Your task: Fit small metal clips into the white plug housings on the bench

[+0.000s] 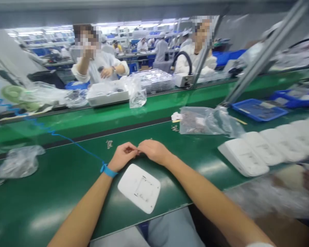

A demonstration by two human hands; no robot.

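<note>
My left hand (123,155), with a blue wrist strap (109,170) and coiled cord, is pinched at the fingertips. My right hand (153,150) meets it, its fingers also closed; whatever lies between the fingertips is too small to make out. Just below both hands, a white square housing (139,188) with rounded corners rests flat on the green work surface (74,185), its recessed panel facing up. A small pile of tiny parts (109,144) sits to the left of my hands, and another (174,128) to the upper right.
At right stands a row of white housings (254,154). Behind it are a blue tray (259,109) and a plastic bag of small parts (195,120). A clear bag (22,161) lies at left. Across the green ledge, people work near a white box (106,97) and metal posts.
</note>
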